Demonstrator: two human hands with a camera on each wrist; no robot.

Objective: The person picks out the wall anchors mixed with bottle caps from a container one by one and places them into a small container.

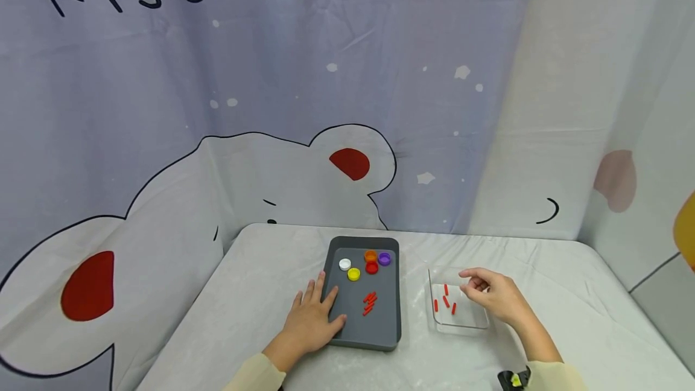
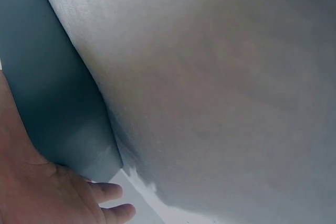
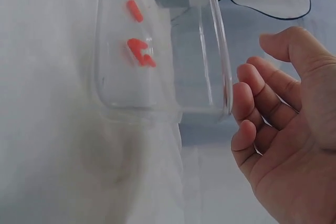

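My left hand [image 1: 312,323] rests with spread fingers on the left rim of a dark grey tray [image 1: 361,333], whose side also shows in the left wrist view [image 2: 58,77]. Several short red sticks [image 1: 369,303] lie in a small cluster on the tray. To the right stands a clear plastic box [image 1: 461,322] with several more red sticks [image 1: 446,301] scattered in it. Over the box's right side hovers my right hand [image 1: 496,295]. Its fingers are loosely bent with thumb and index apart, and the right wrist view shows nothing between them.
Toward the tray's far end sit small round caps: white [image 1: 344,264], yellow [image 1: 353,274], orange [image 1: 370,256], red [image 1: 371,267] and purple [image 1: 384,259]. A white cloth [image 1: 260,294] covers the table. Printed curtains [image 1: 304,77] hang behind and at the right.
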